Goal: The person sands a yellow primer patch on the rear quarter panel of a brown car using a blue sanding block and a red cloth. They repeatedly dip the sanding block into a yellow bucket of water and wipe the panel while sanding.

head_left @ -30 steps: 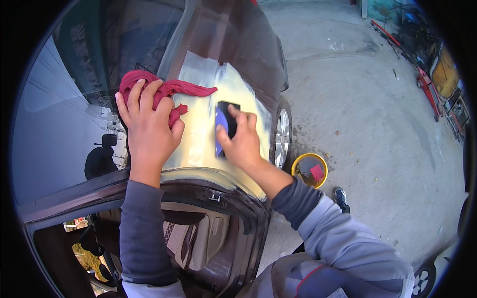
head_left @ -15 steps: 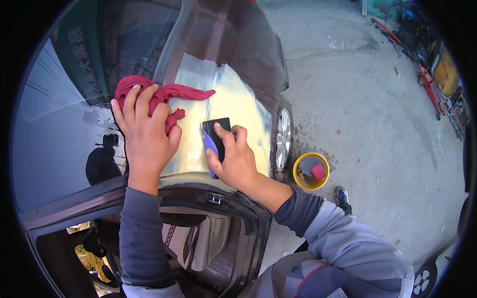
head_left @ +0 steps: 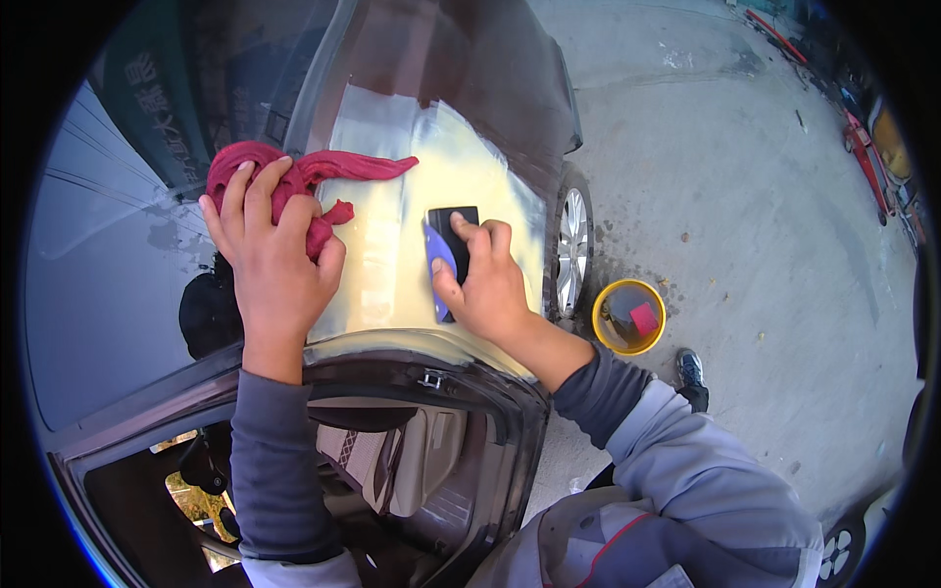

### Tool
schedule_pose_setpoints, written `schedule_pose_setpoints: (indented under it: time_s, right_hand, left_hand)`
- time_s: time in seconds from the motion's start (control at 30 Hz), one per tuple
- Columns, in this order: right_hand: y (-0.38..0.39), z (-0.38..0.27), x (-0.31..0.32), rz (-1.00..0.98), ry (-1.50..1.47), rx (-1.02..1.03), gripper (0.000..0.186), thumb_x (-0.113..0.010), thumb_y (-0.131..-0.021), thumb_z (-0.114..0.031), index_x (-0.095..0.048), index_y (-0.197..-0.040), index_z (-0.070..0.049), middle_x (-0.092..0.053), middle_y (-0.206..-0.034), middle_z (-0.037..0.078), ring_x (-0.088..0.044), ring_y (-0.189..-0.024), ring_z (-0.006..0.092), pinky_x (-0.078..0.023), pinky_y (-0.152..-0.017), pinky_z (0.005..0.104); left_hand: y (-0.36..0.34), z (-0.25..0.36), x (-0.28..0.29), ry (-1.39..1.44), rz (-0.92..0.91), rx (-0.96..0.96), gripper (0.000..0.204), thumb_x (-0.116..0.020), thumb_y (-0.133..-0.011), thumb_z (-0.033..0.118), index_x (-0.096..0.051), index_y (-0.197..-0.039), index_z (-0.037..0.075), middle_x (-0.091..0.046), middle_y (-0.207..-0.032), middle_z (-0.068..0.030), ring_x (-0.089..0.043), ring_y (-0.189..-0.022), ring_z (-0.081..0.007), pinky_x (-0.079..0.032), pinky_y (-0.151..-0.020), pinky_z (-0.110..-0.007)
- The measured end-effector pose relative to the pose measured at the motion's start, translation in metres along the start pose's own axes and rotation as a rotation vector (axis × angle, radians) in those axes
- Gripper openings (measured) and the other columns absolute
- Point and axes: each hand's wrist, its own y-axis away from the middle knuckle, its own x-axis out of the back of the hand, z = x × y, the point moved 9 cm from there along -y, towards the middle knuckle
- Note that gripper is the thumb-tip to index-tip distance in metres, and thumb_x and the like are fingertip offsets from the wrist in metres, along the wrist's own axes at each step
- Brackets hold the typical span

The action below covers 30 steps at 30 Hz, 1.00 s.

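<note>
My left hand (head_left: 274,245) is curled over a bunched red cloth (head_left: 358,167), pressing it on the car's dark glass. One end of that cloth trails right onto the body panel. My right hand (head_left: 487,279) grips a black sanding block (head_left: 453,230), with a purple-blue sheet (head_left: 441,260) showing along its left side. The block lies flat on the car panel (head_left: 387,255), which is coated with pale yellow filler. Grey patches edge the filler, and dark brown paint surrounds it. Whatever touches the panel beneath the block is hidden.
An open door frame (head_left: 431,377) with a beige seat (head_left: 421,461) inside lies near me. To the right are a car wheel (head_left: 572,250) and a yellow-rimmed bucket (head_left: 598,323) of water with a pink sponge (head_left: 643,318). A red jack (head_left: 865,167) stands at the far right on concrete.
The sanding block has shifted right relative to the panel in my right hand. My left hand stays on the cloth. The whole view has also moved slightly.
</note>
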Motion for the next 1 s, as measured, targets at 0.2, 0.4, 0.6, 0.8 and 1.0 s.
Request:
schedule_pose_setpoints:
  time_s: [0.2,0.4,0.6,0.8,1.0]
  right_hand:
    - [-0.081,0.17,-0.013,0.048,0.091,-0.459,0.082,-0.065,-0.096,-0.053,-0.041,-0.161,-0.01,-0.05,-0.15,0.029,-0.069,-0.119,0.0463,-0.054,-0.108,0.0491]
    - [-0.05,0.151,0.014,0.045,-0.284,-0.565,0.103,-0.084,-0.078,-0.042,-0.044,-0.153,0.015,-0.057,-0.145,0.031,-0.062,-0.135,0.0382,-0.052,-0.111,0.0418]
    - [-0.048,0.048,0.006,-0.153,-0.465,-0.098,0.103,-0.08,-0.078,-0.037,-0.033,-0.154,0.015,-0.054,-0.143,0.032,-0.06,-0.133,0.0387,-0.049,-0.112,0.0402]
    - [0.032,0.014,-0.014,-0.281,-0.483,0.254,0.112,-0.078,-0.073,-0.023,-0.02,-0.16,0.015,-0.023,-0.169,0.041,-0.027,-0.16,0.0522,-0.032,-0.128,0.0488]
    - [0.094,-0.015,-0.002,-0.395,-0.458,0.268,0.079,-0.081,-0.066,-0.022,-0.042,-0.13,0.005,-0.013,-0.173,0.041,-0.013,-0.161,0.0611,-0.02,-0.133,0.0554]
  left_hand:
    - [0.002,0.0,-0.001,-0.02,0.006,-0.01,0.023,-0.075,-0.077,0.013,-0.071,-0.099,0.01,-0.06,-0.149,-0.0134,-0.042,-0.15,-0.0421,-0.016,-0.128,-0.07]
    - [0.003,0.0,-0.001,-0.032,0.035,-0.04,0.024,-0.076,-0.077,0.014,-0.071,-0.1,0.011,-0.06,-0.148,-0.0128,-0.043,-0.15,-0.0413,-0.017,-0.128,-0.071]
    - [0.002,0.001,-0.002,-0.042,0.042,-0.063,0.023,-0.076,-0.078,0.016,-0.071,-0.1,0.012,-0.06,-0.149,-0.0119,-0.043,-0.15,-0.041,-0.017,-0.127,-0.07]
    - [0.003,0.0,-0.002,-0.048,0.055,-0.066,0.021,-0.077,-0.077,0.017,-0.073,-0.097,0.011,-0.063,-0.146,-0.0115,-0.044,-0.148,-0.0405,-0.018,-0.126,-0.071]
    - [0.002,0.0,-0.003,-0.052,0.05,-0.057,0.02,-0.077,-0.078,0.017,-0.073,-0.097,0.011,-0.062,-0.146,-0.0124,-0.044,-0.148,-0.0405,-0.018,-0.126,-0.071]
